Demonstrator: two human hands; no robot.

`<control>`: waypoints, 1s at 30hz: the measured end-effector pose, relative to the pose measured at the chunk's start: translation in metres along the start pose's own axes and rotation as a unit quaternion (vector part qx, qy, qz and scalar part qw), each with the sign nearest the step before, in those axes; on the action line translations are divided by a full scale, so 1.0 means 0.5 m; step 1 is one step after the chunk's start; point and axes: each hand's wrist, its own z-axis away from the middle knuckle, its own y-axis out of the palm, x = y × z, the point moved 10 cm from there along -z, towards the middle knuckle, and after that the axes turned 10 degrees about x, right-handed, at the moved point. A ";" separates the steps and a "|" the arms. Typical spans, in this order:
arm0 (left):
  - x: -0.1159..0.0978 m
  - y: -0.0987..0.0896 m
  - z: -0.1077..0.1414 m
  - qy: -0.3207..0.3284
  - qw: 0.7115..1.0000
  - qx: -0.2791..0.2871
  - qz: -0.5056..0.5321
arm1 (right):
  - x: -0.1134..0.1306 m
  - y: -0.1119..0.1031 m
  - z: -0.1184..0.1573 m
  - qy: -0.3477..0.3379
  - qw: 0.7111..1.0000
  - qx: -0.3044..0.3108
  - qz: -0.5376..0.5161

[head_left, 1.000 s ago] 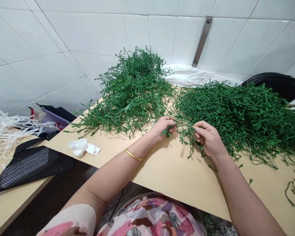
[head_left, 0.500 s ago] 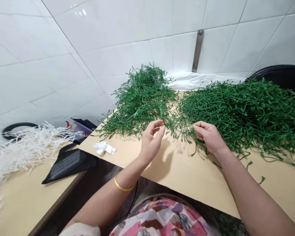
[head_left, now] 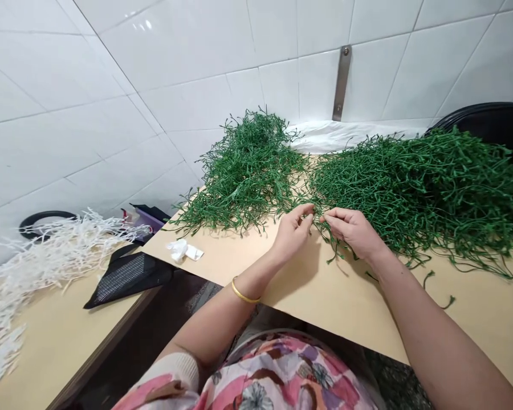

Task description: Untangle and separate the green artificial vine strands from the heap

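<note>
Two heaps of green artificial plant sprigs lie on a pale wooden board: a smaller one to the left and a larger one to the right. My left hand and my right hand meet at the edge of the larger heap. The fingertips of each hand pinch thin green strands, and the two hands are a little apart. A gold bangle circles my left wrist.
White shredded strands and a black mesh pouch lie on a lower table at the left. A crumpled white tissue sits on the board. White tiles rise behind it, and a black rounded object stands back right.
My left hand has moved from a raised, loose pose back down to the strands and now pinches them. My hands are closer together, and the view has shifted slightly.
</note>
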 end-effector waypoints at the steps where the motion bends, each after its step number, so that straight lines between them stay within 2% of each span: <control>1: 0.002 0.000 -0.004 -0.013 1.000 0.007 0.008 | 0.002 0.003 0.001 -0.002 1.000 0.004 0.013; 5: 0.003 -0.001 -0.018 -0.041 0.996 0.032 0.066 | 0.019 0.006 0.002 -0.030 0.996 -0.004 0.084; 9: 0.018 -0.015 -0.017 -0.056 0.991 0.010 0.121 | 0.033 0.002 0.003 -0.059 0.987 -0.031 0.144; 13: 0.022 -0.027 -0.009 -0.053 0.997 -0.003 0.061 | 0.030 -0.005 0.004 -0.065 0.986 -0.049 0.146; 16: -0.003 -0.046 -0.010 0.000 0.999 -0.034 -0.007 | 0.025 -0.004 0.003 -0.059 0.985 -0.042 0.156; 18: -0.019 -0.050 -0.015 0.032 0.999 -0.035 -0.023 | 0.029 0.000 0.003 -0.064 0.982 -0.035 0.174; 20: -0.021 -0.045 -0.025 0.035 0.999 -0.017 -0.008 | 0.027 0.004 0.003 -0.060 0.983 -0.030 0.170; 24: -0.011 -0.019 -0.046 0.011 0.999 0.042 -0.005 | 0.010 0.004 0.000 -0.029 0.995 -0.029 0.093; 28: 0.001 0.016 -0.060 -0.018 0.992 0.128 0.009 | 0.012 0.003 -0.003 -0.038 0.997 -0.026 0.065; 30: 0.002 0.024 -0.065 -0.027 0.989 0.147 0.022 | 0.021 0.005 -0.003 -0.057 0.995 -0.025 0.084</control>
